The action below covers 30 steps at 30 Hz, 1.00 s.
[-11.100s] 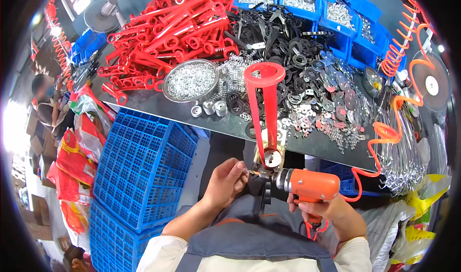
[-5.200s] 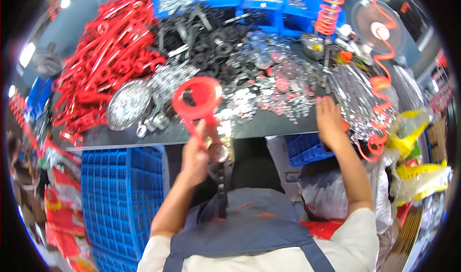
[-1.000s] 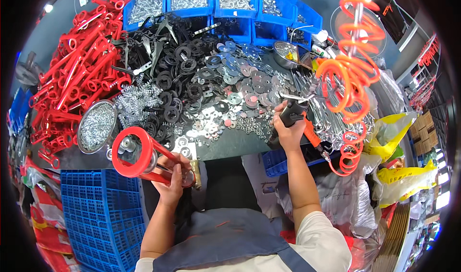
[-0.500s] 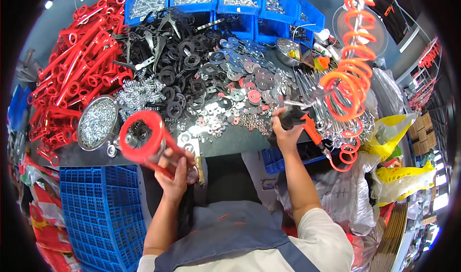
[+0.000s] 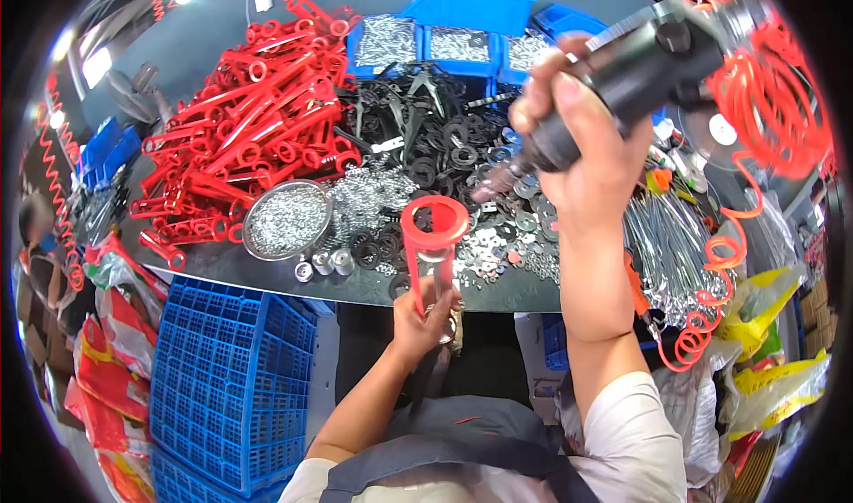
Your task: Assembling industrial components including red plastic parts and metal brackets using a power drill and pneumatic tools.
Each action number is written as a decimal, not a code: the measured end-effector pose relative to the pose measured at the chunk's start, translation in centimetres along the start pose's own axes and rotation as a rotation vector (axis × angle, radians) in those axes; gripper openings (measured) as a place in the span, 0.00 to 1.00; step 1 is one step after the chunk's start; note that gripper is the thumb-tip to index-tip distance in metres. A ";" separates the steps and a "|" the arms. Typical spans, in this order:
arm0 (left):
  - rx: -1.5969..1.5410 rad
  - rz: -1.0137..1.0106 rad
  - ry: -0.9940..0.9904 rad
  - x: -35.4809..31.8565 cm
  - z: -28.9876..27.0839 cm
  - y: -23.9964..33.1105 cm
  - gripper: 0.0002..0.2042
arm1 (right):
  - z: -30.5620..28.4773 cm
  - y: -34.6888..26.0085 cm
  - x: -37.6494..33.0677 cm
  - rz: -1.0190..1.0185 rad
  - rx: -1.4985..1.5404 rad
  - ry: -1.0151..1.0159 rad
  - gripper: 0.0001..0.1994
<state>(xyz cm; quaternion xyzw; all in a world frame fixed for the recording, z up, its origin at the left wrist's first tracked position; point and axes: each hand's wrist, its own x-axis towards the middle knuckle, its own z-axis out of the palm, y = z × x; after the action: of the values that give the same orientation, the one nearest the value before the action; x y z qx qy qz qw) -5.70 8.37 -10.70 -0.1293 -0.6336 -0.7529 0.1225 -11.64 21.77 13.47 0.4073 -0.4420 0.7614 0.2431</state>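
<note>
Gripping red ring-topped plastic part (image 5: 433,254), left hand (image 5: 425,318); right hand (image 5: 586,161) clamps smooth black cylindrical driver (image 5: 626,72)

Your left hand (image 5: 425,318) grips the lower end of a red plastic part (image 5: 433,247) with a ring-shaped top, holding it upright just in front of the table's edge (image 5: 267,276). Your right hand (image 5: 582,161) is raised high, wrapped around a black pneumatic tool (image 5: 622,76) — its tip points down-left, toward the ring. A red coiled hose (image 5: 769,94) runs from the tool's far end. Behind, the table carries a heap of red parts (image 5: 249,139), a round metal bowl of small screws (image 5: 287,220), black washers (image 5: 444,139) and blue bins (image 5: 462,23) — a blue crate (image 5: 231,370) stands below.
</note>
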 end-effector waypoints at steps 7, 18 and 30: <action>-0.042 0.028 -0.011 0.0 -0.2 -0.1 0.03 | 4.4 1.4 1.0 0.228 -0.071 -0.164 0.15; 0.004 0.001 -0.050 0.1 -0.3 1.2 0.04 | 4.4 2.9 -1.1 0.370 -0.316 -0.292 0.15; 0.069 0.070 0.021 0.7 -0.6 -0.3 0.05 | -1.0 0.0 4.3 0.166 -0.151 0.034 0.08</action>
<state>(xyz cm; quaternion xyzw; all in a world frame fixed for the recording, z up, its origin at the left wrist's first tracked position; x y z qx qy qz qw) -6.44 7.82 -10.85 -0.1391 -0.6529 -0.7272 0.1598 -14.43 22.70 16.81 0.3369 -0.5261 0.7503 0.2164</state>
